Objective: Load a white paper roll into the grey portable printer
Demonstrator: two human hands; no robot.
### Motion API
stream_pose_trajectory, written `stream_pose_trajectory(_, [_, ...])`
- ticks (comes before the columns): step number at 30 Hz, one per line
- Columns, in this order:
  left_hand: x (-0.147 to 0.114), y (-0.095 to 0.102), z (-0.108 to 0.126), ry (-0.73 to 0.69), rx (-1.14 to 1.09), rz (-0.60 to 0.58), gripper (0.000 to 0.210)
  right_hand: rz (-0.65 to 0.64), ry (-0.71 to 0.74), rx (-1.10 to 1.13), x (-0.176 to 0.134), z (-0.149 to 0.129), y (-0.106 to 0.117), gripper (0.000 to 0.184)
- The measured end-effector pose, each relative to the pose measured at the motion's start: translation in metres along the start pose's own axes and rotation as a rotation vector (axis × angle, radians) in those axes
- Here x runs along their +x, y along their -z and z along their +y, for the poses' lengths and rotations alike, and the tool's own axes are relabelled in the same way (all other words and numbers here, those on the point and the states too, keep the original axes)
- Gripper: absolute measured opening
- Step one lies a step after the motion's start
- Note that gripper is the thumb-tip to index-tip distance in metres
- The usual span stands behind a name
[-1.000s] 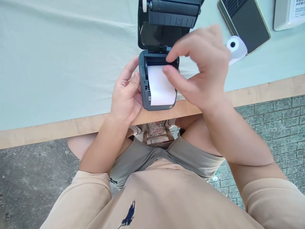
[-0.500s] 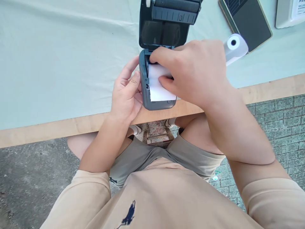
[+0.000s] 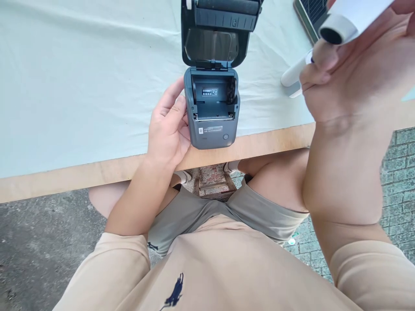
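A dark grey label printer [image 3: 212,129] lies near the table's front edge with its lid [image 3: 215,41] swung up and back. Its paper bay [image 3: 210,101] holds no roll, and a small printed label shows inside. My left hand [image 3: 170,123] is closed around the printer's left side, thumb along the edge. Raised at the upper right, my right hand [image 3: 359,69] grips a white paper roll [image 3: 359,19] with a hollow core. Another white paper roll [image 3: 293,77] lies on the table, partly hidden behind my right hand.
A pale green cloth covers the table [image 3: 90,86], whose bare wooden edge [image 3: 65,177] runs along the front. A dark, flat device [image 3: 309,17] lies at the upper right, mostly hidden by my right hand. My legs are below the edge.
My right hand has lifted the paper roll out of the printer's bay and moved up to the right with it. My left hand stays on the printer, which has shifted slightly left in view.
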State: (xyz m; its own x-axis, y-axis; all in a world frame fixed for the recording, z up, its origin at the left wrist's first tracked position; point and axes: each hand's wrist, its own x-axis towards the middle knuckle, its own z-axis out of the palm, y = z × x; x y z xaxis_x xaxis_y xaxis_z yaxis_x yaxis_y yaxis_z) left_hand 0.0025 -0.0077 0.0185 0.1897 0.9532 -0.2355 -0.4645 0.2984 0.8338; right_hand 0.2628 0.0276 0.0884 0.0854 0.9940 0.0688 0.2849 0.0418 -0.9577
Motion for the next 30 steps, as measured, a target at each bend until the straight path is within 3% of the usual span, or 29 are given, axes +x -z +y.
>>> stream_pose_trajectory(2, [0.000, -0.001, -0.001, -0.021, 0.025, 0.013, 0.034, 0.134, -0.087, 0.188, -0.001, 0.001, -0.013, 0.030])
stream_pose_trajectory(3, [0.000, -0.001, -0.001, -0.028, 0.038, 0.013, 0.036, 0.236, -0.072, 0.181, -0.002, 0.001, -0.020, 0.019])
stream_pose_trajectory(4, [0.000, -0.001, -0.001, -0.032, 0.050, 0.014, 0.037, 0.283, 0.041, 0.097, -0.004, 0.000, -0.028, 0.012])
stream_pose_trajectory(7, [0.000, -0.001, -0.001, -0.016, 0.082, 0.009, 0.040, 0.171, 0.164, -0.193, -0.008, 0.004, -0.042, 0.017])
stream_pose_trajectory(12, [0.001, -0.001, -0.005, -0.057, 0.094, 0.034, 0.036, 0.080, 0.180, -0.642, -0.004, 0.020, -0.044, 0.021])
stream_pose_trajectory(20, [-0.001, -0.001, -0.002, -0.024, 0.120, 0.029, 0.036, 0.137, -0.007, -0.703, -0.003, 0.020, -0.050, 0.047])
stream_pose_trajectory(23, [-0.001, 0.000, 0.000, -0.031, 0.101, 0.006, 0.039, 0.145, 0.070, -0.698, -0.015, 0.007, -0.040, 0.048])
stream_pose_trajectory(27, [0.003, 0.004, -0.005, -0.079, 0.095, -0.015, 0.040, 0.379, 0.440, -0.646, -0.024, 0.002, -0.005, 0.020])
stream_pose_trajectory(28, [0.004, 0.004, -0.006, -0.090, 0.102, -0.012, 0.039, 0.398, 0.443, -0.677, -0.024, 0.004, 0.003, 0.019])
stream_pose_trajectory(30, [0.005, 0.005, -0.007, -0.107, 0.123, 0.004, 0.039, 0.302, 0.266, -0.777, -0.022, 0.010, 0.014, 0.036])
